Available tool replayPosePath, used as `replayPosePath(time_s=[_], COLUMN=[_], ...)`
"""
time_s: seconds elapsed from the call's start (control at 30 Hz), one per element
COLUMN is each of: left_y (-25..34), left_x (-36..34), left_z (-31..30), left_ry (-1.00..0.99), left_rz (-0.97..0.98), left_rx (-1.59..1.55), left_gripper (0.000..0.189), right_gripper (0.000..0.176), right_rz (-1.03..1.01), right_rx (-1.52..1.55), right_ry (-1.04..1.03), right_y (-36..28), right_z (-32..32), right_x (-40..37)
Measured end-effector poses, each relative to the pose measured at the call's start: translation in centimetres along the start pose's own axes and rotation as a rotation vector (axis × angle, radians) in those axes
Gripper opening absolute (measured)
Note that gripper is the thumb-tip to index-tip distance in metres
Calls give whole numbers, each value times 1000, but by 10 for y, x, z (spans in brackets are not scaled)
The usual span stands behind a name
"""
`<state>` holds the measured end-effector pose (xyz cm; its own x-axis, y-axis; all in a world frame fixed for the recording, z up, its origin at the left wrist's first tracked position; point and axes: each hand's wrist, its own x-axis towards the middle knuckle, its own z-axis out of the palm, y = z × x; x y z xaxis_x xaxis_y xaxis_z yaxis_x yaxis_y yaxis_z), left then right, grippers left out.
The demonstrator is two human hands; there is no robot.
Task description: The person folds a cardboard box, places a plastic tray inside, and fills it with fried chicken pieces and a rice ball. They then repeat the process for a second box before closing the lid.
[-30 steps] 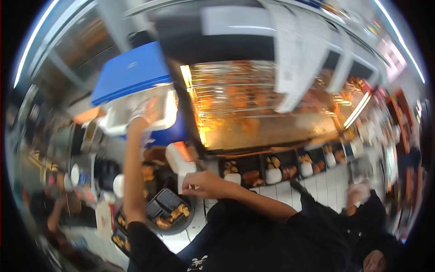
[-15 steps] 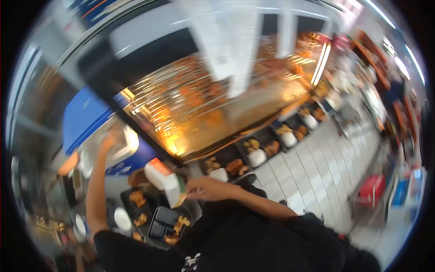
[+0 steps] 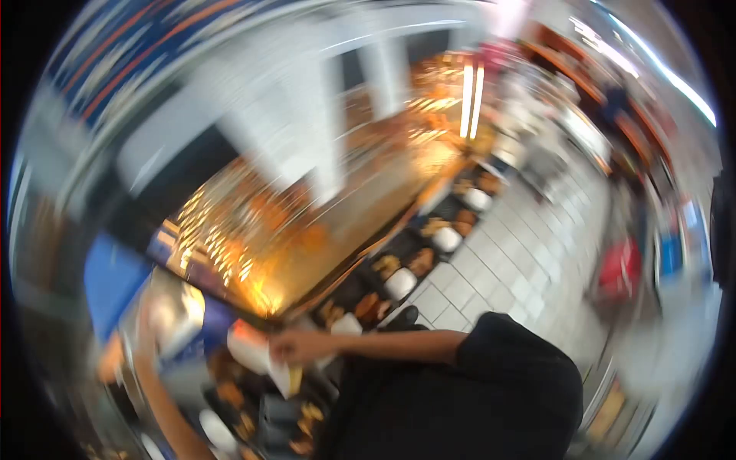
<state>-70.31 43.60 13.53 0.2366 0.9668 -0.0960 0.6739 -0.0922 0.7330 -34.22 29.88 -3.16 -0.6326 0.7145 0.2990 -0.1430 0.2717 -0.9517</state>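
Note:
My left hand (image 3: 146,330) reaches forward at the left, at the side of a shiny metal container (image 3: 180,313). Motion blur smears its fingers, so their grip does not show. Closer to my body, my right hand (image 3: 297,347) is closed at the edge of a tilted white carton (image 3: 257,354) with an orange patch. Below the carton are black compartment trays (image 3: 276,414) with pieces of browned food (image 3: 309,418). A white round cup or lid (image 3: 218,431) lies beside them.
A lit glass warming cabinet (image 3: 307,238) stands ahead, with paper slips (image 3: 326,169) hanging before it. Along its front edge runs a row of filled black trays (image 3: 399,280). A blue box (image 3: 111,284) is at the left, a red container (image 3: 619,268) on the right, beyond the tiled floor (image 3: 506,253).
The whole view has turned, shifting the cabinet and trays leftward. My right hand now overlaps more of the carton. My left hand remains by the metal container, more blurred.

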Motion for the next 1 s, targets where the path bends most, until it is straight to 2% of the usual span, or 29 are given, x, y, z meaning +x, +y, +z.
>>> replayPosePath(time_s=[0.03,0.13,0.23,0.3,0.33,0.4,0.43,0.47,0.5,0.53,0.57,0.6,0.63,0.73,0.8,0.87,1.0], left_y=[-10,-31,-44,-61,-64,-66,-59,-46,-40,44,74,93,120,162,177,191,209], left_x=[14,38,33,30,27,10,8,5,6,-4,-18,-41,-70,-88,-72,-53,-70], left_z=[1,15,18,4,-4,-21,-29,-27,-24,-13,-5,9,32,115,175,229,305], left_ry=[24,79,109,107,102,77,54,29,7,-2,18,62,220,315,339,316,222], left_rz=[7,-26,-71,-70,-68,-49,-18,10,91,-203,-155,-111,34,227,313,350,310], left_rx=[-1,10,28,21,4,-54,-88,-99,-140,135,3,-137,-323,-477,-561,-643,-770], left_gripper=[41,38,35,34,33,32,31,31,30,25,25,26,40,38,37,36,35], right_gripper=[23,22,22,22,22,20,19,20,20,21,21,21,20,16,16,17,19], right_rz=[-116,79,74,-48,-6,14,128,194,260,329,395,471,512,613,624,691,649], right_rx=[-56,181,235,60,45,71,161,31,74,99,125,138,205,265,215,200,118], right_ry=[60,-17,11,87,139,89,139,160,134,119,144,148,163,159,50,-81,-338], right_y=[13,-9,-13,4,-6,5,-26,-37,-33,-28,-29,-31,-25,-13,-4,-3,-9], right_z=[10,7,-4,-10,-18,-33,-47,-58,-64,-74,-77,-83,-89,-95,-105,-113,-131], right_x=[1,-3,-11,-14,-23,-34,-45,-55,-69,-79,-90,-101,-111,-139,-143,-146,-135])
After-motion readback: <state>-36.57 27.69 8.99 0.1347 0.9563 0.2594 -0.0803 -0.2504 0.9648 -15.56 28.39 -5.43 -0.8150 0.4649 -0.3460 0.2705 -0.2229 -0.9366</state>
